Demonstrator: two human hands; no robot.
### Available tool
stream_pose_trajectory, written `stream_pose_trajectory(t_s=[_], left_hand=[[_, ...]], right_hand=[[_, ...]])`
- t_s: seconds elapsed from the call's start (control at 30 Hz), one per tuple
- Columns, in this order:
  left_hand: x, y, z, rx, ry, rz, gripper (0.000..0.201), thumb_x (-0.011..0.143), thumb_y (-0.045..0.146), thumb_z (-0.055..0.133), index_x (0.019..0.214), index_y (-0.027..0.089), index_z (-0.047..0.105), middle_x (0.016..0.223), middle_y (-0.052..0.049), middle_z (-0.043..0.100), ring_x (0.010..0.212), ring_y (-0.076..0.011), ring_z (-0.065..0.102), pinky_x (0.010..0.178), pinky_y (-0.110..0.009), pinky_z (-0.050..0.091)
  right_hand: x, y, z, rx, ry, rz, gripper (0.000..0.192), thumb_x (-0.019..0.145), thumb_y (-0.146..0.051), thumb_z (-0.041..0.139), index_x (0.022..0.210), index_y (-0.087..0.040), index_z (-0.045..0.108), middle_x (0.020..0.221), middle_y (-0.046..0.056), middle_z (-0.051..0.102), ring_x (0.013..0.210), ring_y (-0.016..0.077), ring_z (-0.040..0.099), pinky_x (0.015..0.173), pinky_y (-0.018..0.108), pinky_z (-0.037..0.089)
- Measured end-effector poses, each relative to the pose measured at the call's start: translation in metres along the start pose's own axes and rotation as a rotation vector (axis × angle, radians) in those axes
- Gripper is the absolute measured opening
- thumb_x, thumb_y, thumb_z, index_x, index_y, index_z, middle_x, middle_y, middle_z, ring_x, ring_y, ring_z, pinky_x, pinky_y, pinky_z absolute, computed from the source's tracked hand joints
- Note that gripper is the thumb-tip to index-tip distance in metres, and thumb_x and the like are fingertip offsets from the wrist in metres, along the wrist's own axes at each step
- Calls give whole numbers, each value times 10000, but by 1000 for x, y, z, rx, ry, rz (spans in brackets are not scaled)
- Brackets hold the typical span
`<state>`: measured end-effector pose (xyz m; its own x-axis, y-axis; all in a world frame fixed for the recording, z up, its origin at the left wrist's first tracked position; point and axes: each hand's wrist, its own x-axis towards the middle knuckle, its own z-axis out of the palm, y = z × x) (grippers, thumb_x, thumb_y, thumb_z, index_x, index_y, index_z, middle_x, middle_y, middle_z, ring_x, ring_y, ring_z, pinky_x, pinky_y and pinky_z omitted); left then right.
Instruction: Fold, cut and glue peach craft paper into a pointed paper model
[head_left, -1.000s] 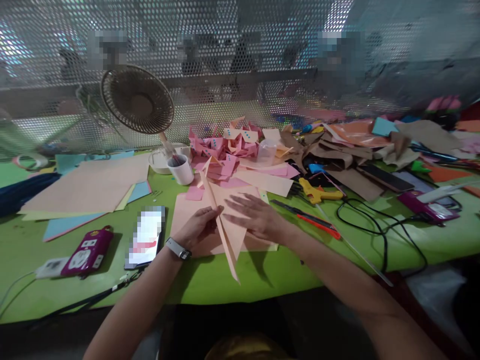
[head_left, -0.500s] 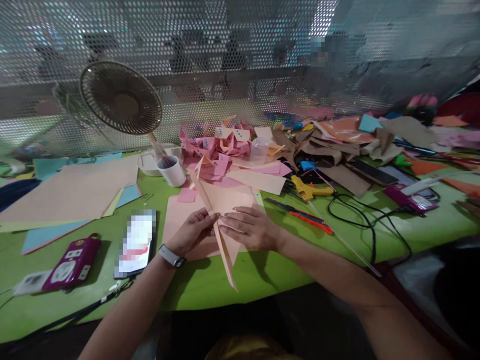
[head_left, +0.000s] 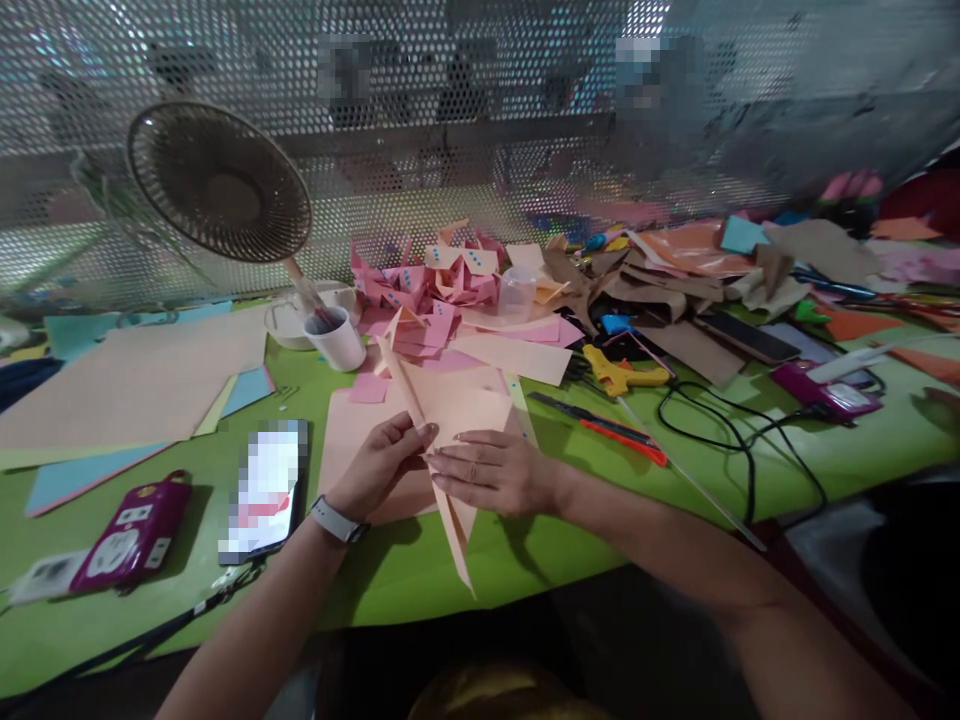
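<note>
A peach sheet of paper [head_left: 469, 395] with a narrow strip folded up along its left side is held slantwise over the table. My left hand [head_left: 382, 462] pinches this fold near its middle, between thumb and fingers. Across the sheet, right of the fold, my right hand [head_left: 504, 472] lies with fingers stretched out, their tips touching the crease. The lower corner of the folded sheet points toward the table's front edge. Beneath it rests a larger pale pink sheet [head_left: 341, 440], partly covered by the folded paper and my hands.
Left are a phone [head_left: 266, 490], a purple power strip [head_left: 135, 530] and large paper sheets [head_left: 150, 380]. A fan [head_left: 221, 185] and white cup [head_left: 335, 340] stand behind. A yellow glue gun [head_left: 622, 373], orange cutter [head_left: 626, 442] and black cable [head_left: 705, 395] lie right. Folded pink papers [head_left: 394, 285] are piled at the back.
My right hand has slid slightly down and nearer along the fold. My left hand keeps its pinch on the paper. The camera view has shifted a little.
</note>
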<state>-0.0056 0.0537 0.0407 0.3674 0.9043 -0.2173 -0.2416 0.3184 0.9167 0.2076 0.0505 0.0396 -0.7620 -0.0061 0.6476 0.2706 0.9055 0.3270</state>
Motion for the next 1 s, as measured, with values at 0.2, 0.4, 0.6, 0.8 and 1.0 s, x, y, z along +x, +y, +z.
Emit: stream_pose_trajectory(t_s=[0.2,0.4,0.6,0.8,1.0], left_hand=[[1,-5,2,128,-27,41,271,785,368,759,915,152,660,789,-15,677,694,-116,621,685,-245,536],[0,-15,2,252,-180,56,315,832,395,704,1029,152,669,990,-74,719,901,-205,671,842,-371,556],[-6,-15,10,80,-275,-25,415,907,373,577,1288,210,608,1331,-114,602,1192,-316,570,932,-477,528],[-8,-13,22,234,-150,25,412,847,463,671,1117,151,665,1062,-83,673,974,-232,629,885,-407,547],[-6,-17,25,257,-183,-59,407,825,485,691,1058,154,649,974,-46,630,880,-174,622,848,-361,562]], right_hand=[[-2,1,-1,124,-2,51,250,962,-122,470,1103,-164,673,1186,89,713,1107,127,654,1009,315,504],[1,-3,4,515,126,585,195,951,-284,556,1044,-179,691,1002,85,759,906,162,708,811,302,549],[15,1,-6,828,70,1136,272,900,-423,607,883,-168,701,802,28,710,735,173,652,670,276,485],[12,10,-2,555,37,1144,247,825,-424,681,787,-192,606,797,34,622,806,191,581,841,354,426],[8,20,-2,952,179,1300,410,736,-476,744,998,-189,612,1051,67,642,962,208,585,852,352,452]])
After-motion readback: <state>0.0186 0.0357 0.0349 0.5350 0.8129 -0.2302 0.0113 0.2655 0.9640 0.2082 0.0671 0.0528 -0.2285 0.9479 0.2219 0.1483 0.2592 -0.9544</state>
